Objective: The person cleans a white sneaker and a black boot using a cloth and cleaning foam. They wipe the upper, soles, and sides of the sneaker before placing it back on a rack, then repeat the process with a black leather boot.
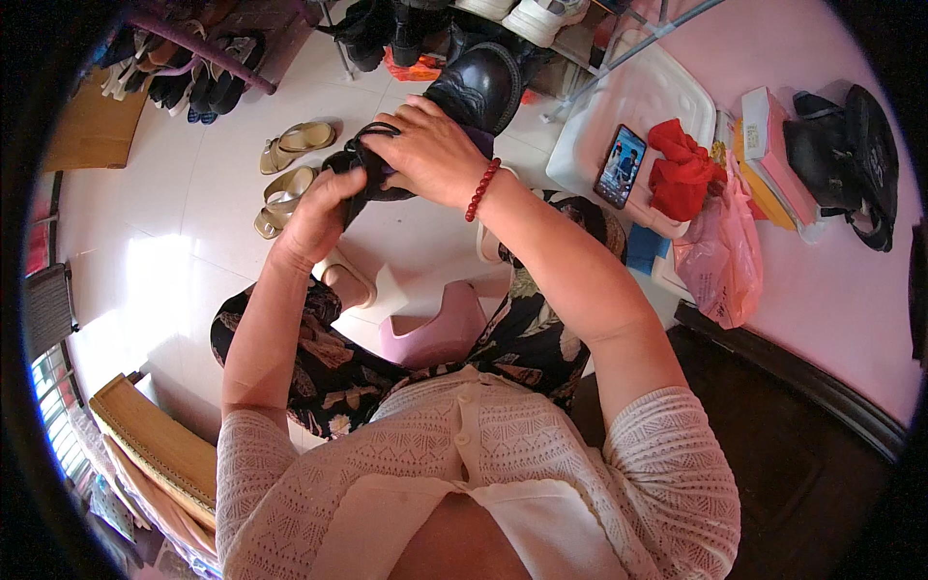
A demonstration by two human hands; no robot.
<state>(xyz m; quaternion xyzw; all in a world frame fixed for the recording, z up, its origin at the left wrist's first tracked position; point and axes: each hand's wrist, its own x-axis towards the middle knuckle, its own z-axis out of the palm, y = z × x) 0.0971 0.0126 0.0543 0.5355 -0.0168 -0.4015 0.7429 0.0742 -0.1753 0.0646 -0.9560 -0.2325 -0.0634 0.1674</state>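
Note:
In front of my knees I hold a black leather lace-up boot (475,83), its rounded toe pointing away from me. My left hand (319,214) grips the dark upper end of the boot, thumb on top, its other fingers mostly hidden. My right hand (428,152) lies over the upper, fingers curled around it close to a loop of black lace (377,130). A dark purple patch (480,139) shows beside the right hand; I cannot tell what it is. A red bead bracelet (483,190) circles my right wrist.
Gold sandals (290,192) stand on the tiled floor. Shoe racks (645,36) hold several shoes. At right, a white plastic bin (573,156) bears a lit phone (620,167) and red cloth (681,170), beside a pink plastic bag (725,261). Between my legs is a pink plastic stool (442,330).

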